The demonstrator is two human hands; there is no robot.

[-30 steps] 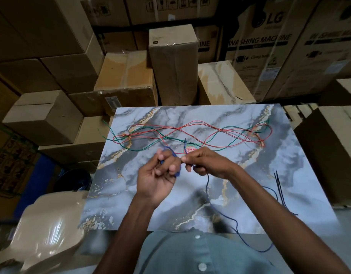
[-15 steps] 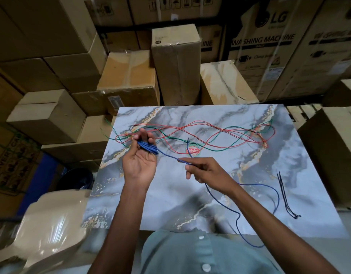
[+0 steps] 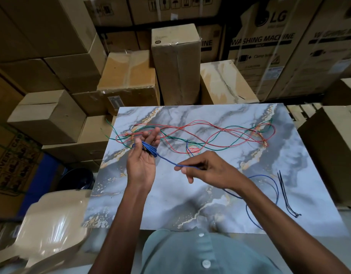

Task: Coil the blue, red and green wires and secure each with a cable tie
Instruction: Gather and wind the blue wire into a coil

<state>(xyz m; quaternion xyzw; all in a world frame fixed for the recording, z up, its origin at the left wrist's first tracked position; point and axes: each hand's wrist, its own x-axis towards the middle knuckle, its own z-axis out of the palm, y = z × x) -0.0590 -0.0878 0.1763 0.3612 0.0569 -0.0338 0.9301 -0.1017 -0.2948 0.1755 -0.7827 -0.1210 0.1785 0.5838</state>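
Above the marbled table (image 3: 249, 194), a blue wire (image 3: 166, 160) is wound in several turns across the fingers of the left hand (image 3: 141, 165), thumb pressing the coil, fingers straight and close together, pointing away. From the coil one strand runs rightward and toward the person to the right hand (image 3: 208, 171), pinched between thumb and forefinger. Slack loops lie near the right edge, beside black cable ties (image 3: 285, 192). Red wire (image 3: 210, 123) and green wire (image 3: 226, 135) lie tangled lengthwise across the far side.

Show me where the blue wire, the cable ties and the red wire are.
blue wire (image 3: 149, 150): head view, on the turns wound round the left hand's fingers.
cable ties (image 3: 285, 191): head view, middle of the black bundle.
red wire (image 3: 216, 133): head view, a strand mid-table.
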